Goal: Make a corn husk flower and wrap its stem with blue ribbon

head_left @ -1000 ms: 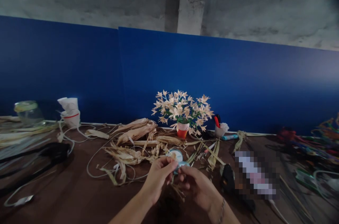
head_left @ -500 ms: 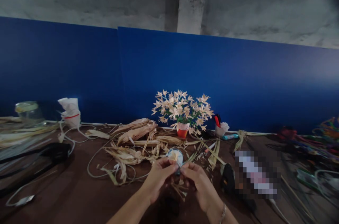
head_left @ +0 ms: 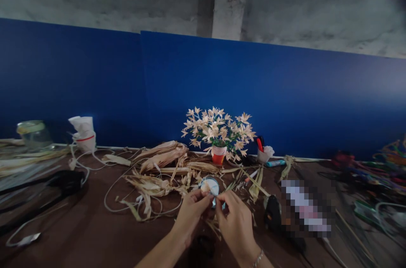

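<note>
My left hand (head_left: 193, 212) is closed, its thumb and fingers pinching a small pale corn-husk flower (head_left: 205, 187). My right hand (head_left: 234, 216) is just beside it, thumb and fingers drawn together close to the flower's base. What the right fingertips hold, if anything, is too small to make out. Behind the fingers sits a round white and light-blue object (head_left: 214, 185), partly covered by the flower. Further back stands a red and white cup (head_left: 218, 156) filled with cream husk flowers (head_left: 215, 126) on green stems.
Dried corn husks (head_left: 161, 162) and a looping white cord (head_left: 109, 206) spread over the brown table. A black tool with an orange part (head_left: 273, 213) lies right of my hands. At left are a glass jar (head_left: 35, 135) and a black strap-like object (head_left: 68, 181). A blue panel (head_left: 196, 77) stands behind.
My right hand has turned and its fingertips have risen slightly beside the flower. The flower has tipped leftward in my left fingers, showing more of the round object behind.
</note>
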`<state>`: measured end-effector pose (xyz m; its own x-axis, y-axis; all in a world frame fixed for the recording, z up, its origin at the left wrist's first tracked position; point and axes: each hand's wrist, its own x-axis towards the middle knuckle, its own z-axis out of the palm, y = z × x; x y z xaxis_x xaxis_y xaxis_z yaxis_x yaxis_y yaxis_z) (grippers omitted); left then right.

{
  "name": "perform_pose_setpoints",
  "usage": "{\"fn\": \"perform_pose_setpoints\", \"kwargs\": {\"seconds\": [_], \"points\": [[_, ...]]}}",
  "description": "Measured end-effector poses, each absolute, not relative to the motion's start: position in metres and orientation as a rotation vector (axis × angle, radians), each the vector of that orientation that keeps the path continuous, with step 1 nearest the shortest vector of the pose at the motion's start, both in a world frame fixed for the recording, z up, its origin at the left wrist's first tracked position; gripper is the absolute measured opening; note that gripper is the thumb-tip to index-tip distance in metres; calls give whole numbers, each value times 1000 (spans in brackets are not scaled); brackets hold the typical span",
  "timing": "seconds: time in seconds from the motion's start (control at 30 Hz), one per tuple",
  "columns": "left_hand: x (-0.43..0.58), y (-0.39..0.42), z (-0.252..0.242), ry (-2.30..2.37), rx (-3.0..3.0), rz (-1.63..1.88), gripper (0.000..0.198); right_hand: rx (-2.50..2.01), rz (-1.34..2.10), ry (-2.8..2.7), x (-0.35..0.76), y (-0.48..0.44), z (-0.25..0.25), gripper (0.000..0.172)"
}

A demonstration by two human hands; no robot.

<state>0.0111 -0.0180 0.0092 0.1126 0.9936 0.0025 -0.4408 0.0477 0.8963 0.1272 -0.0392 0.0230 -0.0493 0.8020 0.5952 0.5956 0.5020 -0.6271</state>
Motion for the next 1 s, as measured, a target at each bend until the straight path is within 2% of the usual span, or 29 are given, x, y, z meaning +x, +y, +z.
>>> {"fn": "perform_pose_setpoints", "kwargs": {"seconds": [0.13, 0.2, 0.27, 0.37, 0.5, 0.6, 0.7, 0.87, 1.0], "points": [[8, -16, 6, 857, 913, 1321, 26, -1179, 424, -1677, 126, -36, 25, 12], [6, -16, 10, 894, 931, 1304, 27, -1165, 744, -1563, 128, -33, 26, 18], [3, -19, 16, 900, 954, 1256, 27, -1130, 1223, -1384, 133, -30, 29, 24], [1, -24, 27, 834, 979, 1122, 24, -965, 1886, -1056, 140, -27, 31, 23], [-1, -28, 31, 744, 954, 1090, 23, -757, 2214, -797, 143, -27, 30, 17], [-2, -26, 28, 750, 959, 1086, 24, -753, 2212, -753, 140, -26, 26, 15], [-2, -23, 25, 819, 951, 1098, 25, -835, 2008, -833, 136, -26, 21, 14], [3, -20, 21, 842, 922, 1222, 25, -986, 1419, -1155, 128, -28, 20, 18], [6, -19, 16, 834, 879, 1273, 25, -1127, 790, -1485, 124, -33, 25, 13]]}}
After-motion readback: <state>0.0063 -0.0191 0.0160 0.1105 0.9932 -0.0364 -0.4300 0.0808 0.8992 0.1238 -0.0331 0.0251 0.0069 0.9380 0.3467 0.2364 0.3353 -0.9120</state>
